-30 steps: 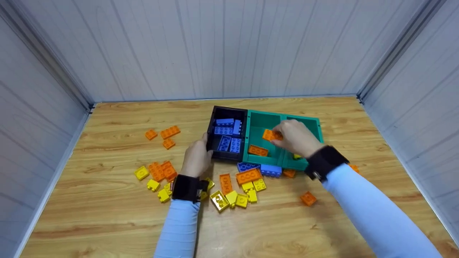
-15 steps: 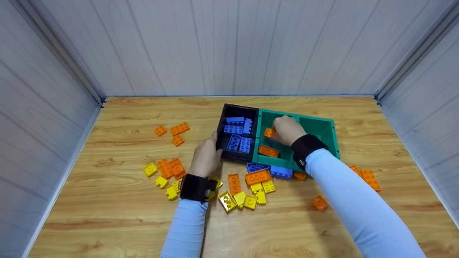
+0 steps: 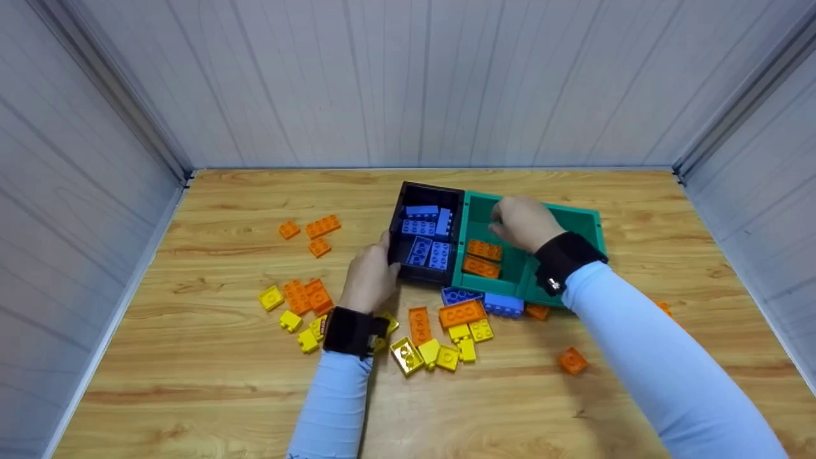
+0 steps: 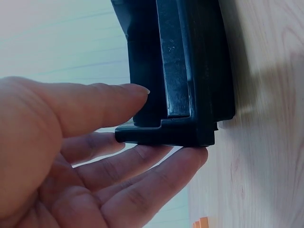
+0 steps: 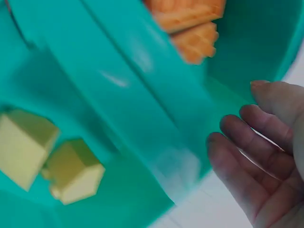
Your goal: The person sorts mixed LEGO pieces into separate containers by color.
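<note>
My left hand (image 3: pixel 370 275) grips the left wall of the black bin (image 3: pixel 424 275); in the left wrist view the thumb is inside the wall and the fingers (image 4: pixel 154 190) press outside. Several blue bricks (image 3: pixel 419 227) lie in this bin. Over the green bin (image 3: pixel 477 284), joined to its right, my right hand (image 3: pixel 528 224) is open and holds nothing, its fingers loosely bent in the right wrist view. Two orange bricks (image 3: pixel 484 250) lie side by side in the green bin's left compartment. Yellow bricks (image 5: pixel 76 173) show in its other compartment, which my right arm partly covers in the head view.
Before the bins lie two blue bricks (image 3: pixel 503 305), orange bricks (image 3: pixel 462 313) and several yellow bricks (image 3: pixel 447 357). More orange bricks (image 3: pixel 323 226) are spread to the left. A lone orange brick (image 3: pixel 572 361) lies near my right forearm. Pale panels (image 3: pixel 421 83) wall the table.
My right hand has set an orange brick beside the other one in the green bin, let go and lifted away. The left hand keeps its grip. The head view has shifted slightly.
</note>
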A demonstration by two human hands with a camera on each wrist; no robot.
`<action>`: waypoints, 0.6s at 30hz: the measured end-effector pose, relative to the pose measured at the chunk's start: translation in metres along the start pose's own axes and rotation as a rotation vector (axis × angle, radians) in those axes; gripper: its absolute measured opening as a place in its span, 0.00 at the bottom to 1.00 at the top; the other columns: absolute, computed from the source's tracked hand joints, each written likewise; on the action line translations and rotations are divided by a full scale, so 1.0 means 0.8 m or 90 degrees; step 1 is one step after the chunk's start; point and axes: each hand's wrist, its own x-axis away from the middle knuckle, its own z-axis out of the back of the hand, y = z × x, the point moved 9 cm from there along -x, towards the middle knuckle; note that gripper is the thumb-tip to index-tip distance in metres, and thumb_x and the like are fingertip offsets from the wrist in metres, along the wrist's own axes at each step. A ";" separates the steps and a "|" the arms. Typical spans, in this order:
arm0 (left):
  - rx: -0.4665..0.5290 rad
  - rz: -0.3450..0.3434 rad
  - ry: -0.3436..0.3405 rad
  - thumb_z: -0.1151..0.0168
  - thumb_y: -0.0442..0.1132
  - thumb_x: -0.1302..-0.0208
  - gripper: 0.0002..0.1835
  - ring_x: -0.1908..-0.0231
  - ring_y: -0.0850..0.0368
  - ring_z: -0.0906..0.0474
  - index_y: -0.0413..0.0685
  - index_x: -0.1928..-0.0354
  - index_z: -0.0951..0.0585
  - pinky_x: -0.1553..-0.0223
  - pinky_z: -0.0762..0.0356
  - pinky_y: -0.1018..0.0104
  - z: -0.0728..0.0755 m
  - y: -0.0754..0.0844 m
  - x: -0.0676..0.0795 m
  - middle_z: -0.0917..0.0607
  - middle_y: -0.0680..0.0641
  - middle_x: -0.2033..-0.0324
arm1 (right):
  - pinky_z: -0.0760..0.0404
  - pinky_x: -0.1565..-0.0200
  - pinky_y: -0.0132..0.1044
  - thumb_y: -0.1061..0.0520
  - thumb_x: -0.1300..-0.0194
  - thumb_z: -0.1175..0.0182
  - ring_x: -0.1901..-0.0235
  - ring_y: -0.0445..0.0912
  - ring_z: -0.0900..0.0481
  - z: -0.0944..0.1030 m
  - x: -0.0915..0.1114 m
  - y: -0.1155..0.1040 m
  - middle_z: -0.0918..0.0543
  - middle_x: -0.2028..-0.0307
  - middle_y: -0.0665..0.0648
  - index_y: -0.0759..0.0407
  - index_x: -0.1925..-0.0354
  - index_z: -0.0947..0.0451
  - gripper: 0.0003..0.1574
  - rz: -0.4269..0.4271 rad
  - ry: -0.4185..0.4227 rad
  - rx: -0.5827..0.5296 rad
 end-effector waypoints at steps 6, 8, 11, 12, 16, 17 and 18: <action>0.000 0.007 -0.001 0.38 0.32 0.32 0.36 0.44 0.37 0.23 0.35 0.26 0.41 0.41 0.26 0.51 0.000 -0.001 0.000 0.24 0.30 0.41 | 0.17 0.60 0.48 0.59 0.29 0.42 0.66 0.53 0.16 0.052 0.034 -0.004 0.13 0.62 0.64 0.67 0.55 0.15 0.13 0.023 0.087 -0.013; -0.001 0.008 -0.002 0.38 0.32 0.32 0.36 0.44 0.37 0.24 0.35 0.26 0.41 0.41 0.26 0.51 0.000 -0.001 0.000 0.24 0.30 0.41 | 0.16 0.63 0.47 0.59 0.29 0.41 0.69 0.52 0.17 0.062 0.052 -0.006 0.13 0.65 0.63 0.67 0.57 0.15 0.13 0.039 0.122 -0.018; -0.004 0.008 -0.002 0.38 0.32 0.32 0.36 0.44 0.37 0.24 0.35 0.26 0.41 0.41 0.26 0.51 0.001 -0.001 0.001 0.24 0.30 0.41 | 0.16 0.67 0.45 0.60 0.31 0.39 0.71 0.50 0.17 0.064 0.083 -0.006 0.13 0.67 0.62 0.67 0.59 0.14 0.10 0.059 0.166 -0.023; -0.005 0.008 -0.002 0.38 0.32 0.32 0.36 0.44 0.37 0.23 0.35 0.26 0.41 0.41 0.26 0.51 0.001 0.000 0.001 0.24 0.30 0.41 | 0.16 0.68 0.44 0.61 0.32 0.38 0.71 0.50 0.17 0.061 0.092 -0.005 0.14 0.68 0.62 0.67 0.60 0.14 0.09 0.065 0.175 -0.026; -0.004 0.013 -0.006 0.38 0.32 0.32 0.36 0.43 0.38 0.24 0.35 0.26 0.41 0.41 0.26 0.52 0.000 -0.001 0.001 0.24 0.30 0.40 | 0.16 0.69 0.41 0.63 0.35 0.35 0.71 0.48 0.17 0.036 0.128 0.001 0.14 0.68 0.60 0.65 0.62 0.14 0.06 0.069 0.176 -0.026; -0.003 0.014 -0.006 0.38 0.32 0.32 0.36 0.43 0.38 0.24 0.35 0.26 0.41 0.41 0.26 0.52 0.000 -0.001 0.001 0.25 0.30 0.40 | 0.15 0.69 0.41 0.63 0.36 0.34 0.70 0.48 0.17 0.027 0.135 0.002 0.14 0.68 0.60 0.65 0.62 0.14 0.06 0.070 0.168 -0.023; -0.001 0.015 -0.007 0.38 0.32 0.32 0.36 0.43 0.38 0.24 0.35 0.26 0.42 0.41 0.27 0.52 0.001 -0.001 0.001 0.25 0.30 0.39 | 0.15 0.68 0.41 0.63 0.36 0.34 0.70 0.49 0.16 0.017 0.142 0.003 0.13 0.67 0.59 0.65 0.61 0.13 0.06 0.067 0.154 -0.023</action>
